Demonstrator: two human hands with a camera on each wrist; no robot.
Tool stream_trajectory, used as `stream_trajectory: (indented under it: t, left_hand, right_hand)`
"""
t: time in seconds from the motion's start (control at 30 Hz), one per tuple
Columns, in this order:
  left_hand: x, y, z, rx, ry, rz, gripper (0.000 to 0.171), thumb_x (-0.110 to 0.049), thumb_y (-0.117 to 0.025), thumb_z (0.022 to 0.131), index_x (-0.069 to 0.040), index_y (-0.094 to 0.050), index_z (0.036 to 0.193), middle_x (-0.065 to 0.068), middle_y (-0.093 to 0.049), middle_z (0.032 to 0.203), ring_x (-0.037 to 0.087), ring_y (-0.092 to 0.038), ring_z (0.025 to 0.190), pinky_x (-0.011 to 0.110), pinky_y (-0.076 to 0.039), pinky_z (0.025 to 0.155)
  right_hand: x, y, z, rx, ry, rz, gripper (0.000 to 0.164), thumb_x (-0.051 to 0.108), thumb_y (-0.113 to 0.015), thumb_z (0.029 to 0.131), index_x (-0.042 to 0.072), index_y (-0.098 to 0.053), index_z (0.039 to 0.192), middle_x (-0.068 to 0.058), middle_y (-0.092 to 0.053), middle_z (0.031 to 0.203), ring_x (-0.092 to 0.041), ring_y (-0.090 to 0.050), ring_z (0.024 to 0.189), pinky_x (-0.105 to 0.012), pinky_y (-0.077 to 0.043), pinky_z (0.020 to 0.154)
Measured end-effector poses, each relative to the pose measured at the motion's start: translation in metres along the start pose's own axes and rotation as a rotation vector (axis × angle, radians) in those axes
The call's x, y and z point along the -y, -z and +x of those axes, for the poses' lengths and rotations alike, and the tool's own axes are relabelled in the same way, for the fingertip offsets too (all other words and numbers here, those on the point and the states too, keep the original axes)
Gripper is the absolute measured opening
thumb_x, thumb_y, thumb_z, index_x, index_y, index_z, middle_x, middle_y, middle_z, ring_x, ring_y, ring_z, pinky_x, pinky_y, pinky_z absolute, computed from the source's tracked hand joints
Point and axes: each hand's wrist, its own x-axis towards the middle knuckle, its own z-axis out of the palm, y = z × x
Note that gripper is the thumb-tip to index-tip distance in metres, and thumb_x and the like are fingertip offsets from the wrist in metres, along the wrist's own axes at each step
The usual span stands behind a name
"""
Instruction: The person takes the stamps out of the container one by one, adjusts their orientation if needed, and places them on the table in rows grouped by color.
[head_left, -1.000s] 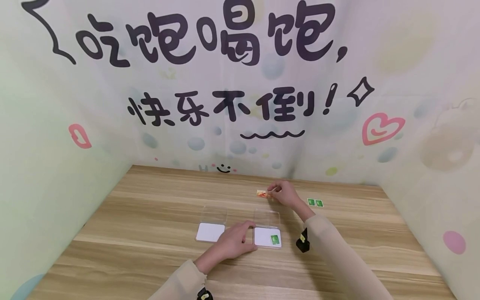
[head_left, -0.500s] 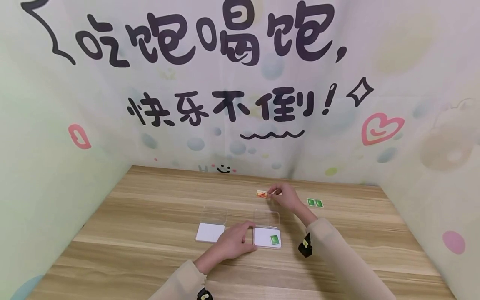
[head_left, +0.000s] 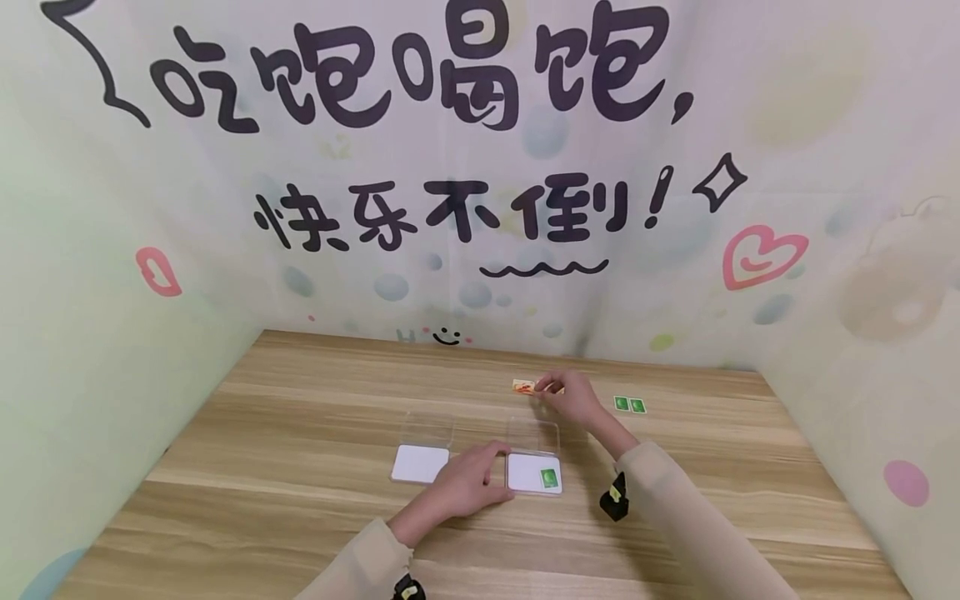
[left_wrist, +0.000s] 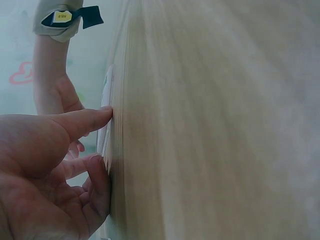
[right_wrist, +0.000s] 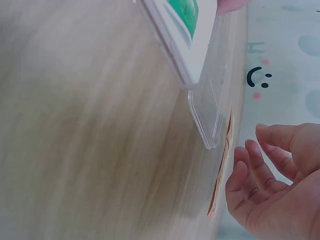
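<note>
Orange-and-white stamps (head_left: 523, 387) lie toward the back of the table, partly covered by my right hand (head_left: 576, 397). In the right wrist view, the stamps (right_wrist: 220, 172) look like a thin strip on the wood. My right fingers are curved beside them, with a gap between thumb and fingertips and nothing seen in it. My left hand (head_left: 468, 483) holds the left side of the right clear plastic case (head_left: 525, 475), index finger at its back corner and thumb at its front corner. A white card with one green stamp (head_left: 550, 477) sits in that case.
A second clear case with a white card (head_left: 420, 463) lies left of my left hand, its lid folded back. Two green stamps (head_left: 630, 405) lie side by side at the back right. A printed cloth wall (head_left: 375, 292) rises behind the table.
My right hand has shifted slightly toward the front and its wrist to the right, staying by the orange stamps. The left hand and both cases have not moved.
</note>
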Motion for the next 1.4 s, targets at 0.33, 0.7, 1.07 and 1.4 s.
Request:
stream_trajectory:
  t: [0.33,0.7,1.07,1.4]
  left_hand:
    - [0.000,0.000,0.000,0.000,0.008,0.001,0.060,-0.030,-0.080,0.094,-0.008,-0.057,0.144,-0.004,-0.051,0.078,0.008,-0.043,0.064,0.025,-0.034,0.057]
    - [0.000,0.000,0.001,-0.002,0.009,0.005,0.059,-0.029,-0.081,0.093,-0.008,-0.057,0.144,-0.004,-0.052,0.079,0.008,-0.044,0.066,0.025,-0.034,0.057]
    - [0.000,-0.001,0.000,0.002,0.006,0.006,0.059,-0.030,-0.080,0.093,-0.008,-0.057,0.143,-0.004,-0.051,0.077,0.007,-0.043,0.065,0.024,-0.033,0.057]
    - [-0.001,-0.001,-0.001,-0.002,0.005,-0.010,0.059,-0.029,-0.080,0.093,-0.008,-0.058,0.143,-0.004,-0.050,0.077,0.007,-0.042,0.065,0.024,-0.032,0.057]
  right_hand:
    - [0.004,0.000,-0.010,0.027,-0.045,0.021,0.011,0.002,-0.066,0.101,-0.002,-0.073,0.107,-0.016,-0.068,0.103,-0.023,-0.060,0.084,-0.029,-0.051,0.068]
    - [0.001,-0.001,-0.018,0.037,0.002,0.024,0.007,0.002,-0.068,0.099,-0.001,-0.073,0.102,-0.012,-0.069,0.095,-0.022,-0.062,0.086,-0.030,-0.051,0.070]
    - [0.000,-0.002,-0.028,0.047,0.021,0.052,0.008,0.000,-0.068,0.098,-0.004,-0.074,0.102,-0.011,-0.069,0.092,-0.020,-0.062,0.084,-0.028,-0.053,0.068]
    - [0.000,-0.002,-0.038,0.058,0.004,0.042,0.006,0.001,-0.070,0.099,-0.002,-0.074,0.102,-0.009,-0.068,0.092,-0.019,-0.061,0.084,-0.029,-0.051,0.069]
